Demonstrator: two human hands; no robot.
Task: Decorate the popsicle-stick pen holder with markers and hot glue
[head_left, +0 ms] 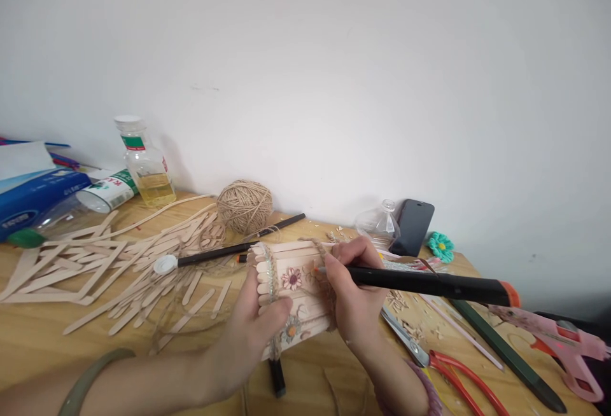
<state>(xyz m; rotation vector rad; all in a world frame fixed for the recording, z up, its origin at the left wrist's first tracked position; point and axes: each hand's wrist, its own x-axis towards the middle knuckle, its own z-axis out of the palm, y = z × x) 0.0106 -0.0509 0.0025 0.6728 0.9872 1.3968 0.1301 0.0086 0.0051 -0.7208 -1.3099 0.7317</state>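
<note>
in the head view, the craft-stick piece [304, 301] is held up on the near side of the ball of twine [245, 206] and a little to its right. its sticks run side to side, the lower ones rising toward the right, with their rounded ends pointing left. the left hand [260, 324] grips that end, thumb pressed on the flower-trimmed face, the other fingers mostly hidden. the right hand [356, 308] pinches a marker pen [429, 283] in closed fingers; the pen's long axis lies nearly level, orange tip pointing left at the face, orange butt end dipping slightly to the right. i can't tell whether the tip touches. loose sticks [143, 263] spread left of the ball and nearer the person; the phone [414, 226] leans to its right, and the scissors [420, 355] lie nearer and right.
</note>
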